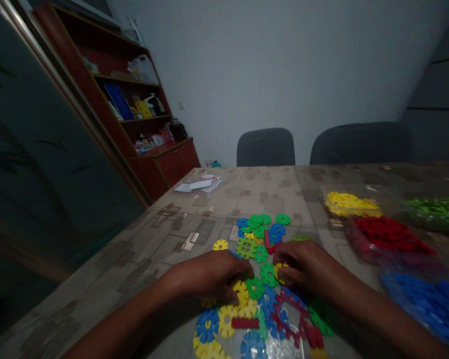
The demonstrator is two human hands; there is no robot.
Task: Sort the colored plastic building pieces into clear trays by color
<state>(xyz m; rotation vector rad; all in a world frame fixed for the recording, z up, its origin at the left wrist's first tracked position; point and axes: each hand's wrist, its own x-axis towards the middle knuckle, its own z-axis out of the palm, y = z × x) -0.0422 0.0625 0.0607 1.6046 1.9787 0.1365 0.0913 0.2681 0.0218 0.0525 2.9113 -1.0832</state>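
Note:
Colourful notched plastic discs and flat building pieces lie in a loose heap on the table in front of me. My right hand (299,260) is closed on a small yellow notched disc (281,273), pinched between thumb and fingers beside a green disc (267,275). My left hand (221,274) hovers low over the heap, thumb and forefinger apart, near another yellow disc (241,293); whether it touches that disc is unclear. Between the hands are a green disc (255,288) and a square green window piece (246,248). Closer to me lie a red bar (245,323) and a crimson toothed frame (275,314).
On the right stand clear containers of yellow pieces (351,204), red pieces (391,235), green pieces (439,210) and blue pieces (426,301). Plastic packets (200,184) lie at the far left table edge. Two grey chairs (265,147) stand behind the table.

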